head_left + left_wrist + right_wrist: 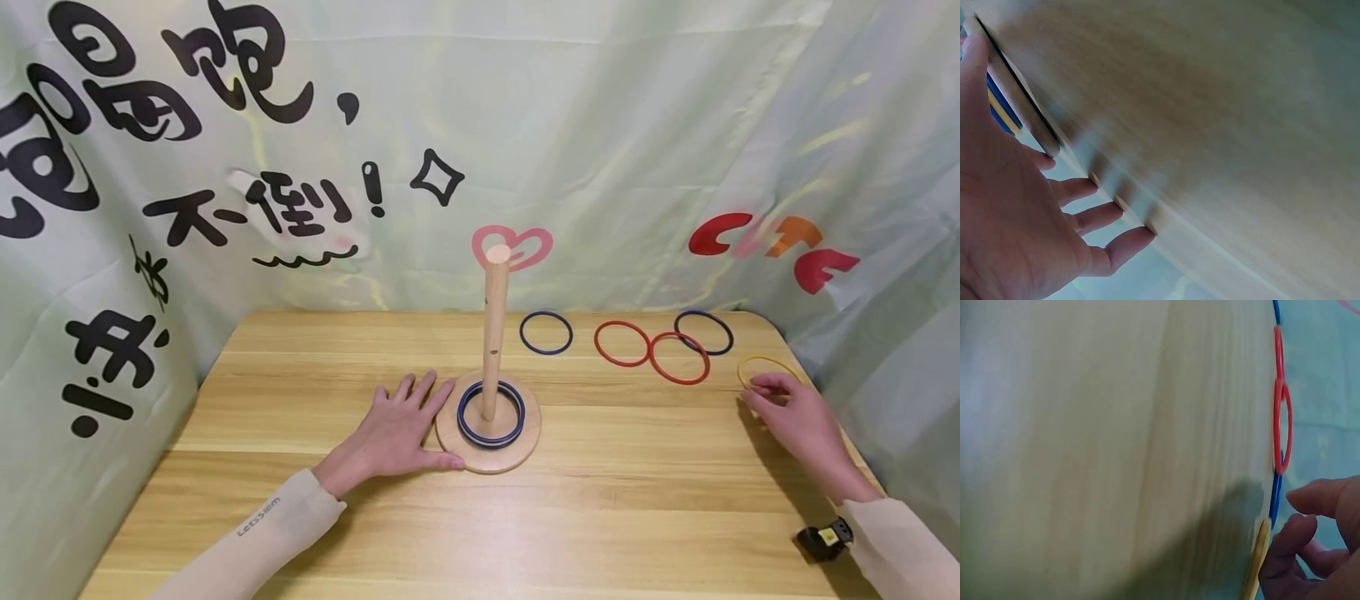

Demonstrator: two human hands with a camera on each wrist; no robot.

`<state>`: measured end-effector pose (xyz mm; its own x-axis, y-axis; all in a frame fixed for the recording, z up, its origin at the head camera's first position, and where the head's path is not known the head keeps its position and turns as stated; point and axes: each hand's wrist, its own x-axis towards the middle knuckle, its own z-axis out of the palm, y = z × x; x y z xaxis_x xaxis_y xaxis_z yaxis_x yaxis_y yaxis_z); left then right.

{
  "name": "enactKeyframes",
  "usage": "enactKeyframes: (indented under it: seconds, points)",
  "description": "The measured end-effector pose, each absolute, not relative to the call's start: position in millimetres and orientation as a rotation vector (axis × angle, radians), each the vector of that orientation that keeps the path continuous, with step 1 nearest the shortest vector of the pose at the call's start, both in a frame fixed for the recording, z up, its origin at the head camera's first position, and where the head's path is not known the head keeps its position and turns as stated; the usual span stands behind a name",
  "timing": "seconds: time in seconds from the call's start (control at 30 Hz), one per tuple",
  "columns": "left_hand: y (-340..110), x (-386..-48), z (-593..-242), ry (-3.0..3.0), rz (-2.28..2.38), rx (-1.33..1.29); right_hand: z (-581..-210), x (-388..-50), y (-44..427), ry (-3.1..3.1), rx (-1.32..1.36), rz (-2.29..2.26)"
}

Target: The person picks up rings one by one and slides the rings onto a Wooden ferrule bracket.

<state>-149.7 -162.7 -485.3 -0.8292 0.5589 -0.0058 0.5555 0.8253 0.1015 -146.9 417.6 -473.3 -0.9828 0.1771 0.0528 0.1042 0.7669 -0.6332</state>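
A wooden peg stands upright on a round wooden base at the table's middle. Blue rings lie on the base around the peg; a yellow band shows between blue ones in the left wrist view. My left hand rests at the base's left edge, fingers spread and thumb touching its front rim. At the far right, my right hand is at the near side of a yellow ring. Its fingers are bent loosely, with a gap between thumb and index finger in the right wrist view.
Behind the peg, to its right, lies a single blue ring. Two red rings touch each other further right, one overlapping another blue ring. A printed curtain hangs behind the wooden table.
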Motion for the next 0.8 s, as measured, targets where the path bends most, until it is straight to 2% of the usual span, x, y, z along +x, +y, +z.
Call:
enactKeyframes:
  seconds: [0.33,0.8]
  points:
    - [-160.8,-148.4,-483.1,2.961,0.150,0.908,-477.3,-150.6,441.9,-2.925,-0.226,0.837]
    - [-162.2,-148.6,-483.8,2.961,0.162,0.906,-475.3,-155.2,441.1,-2.988,-0.122,0.719]
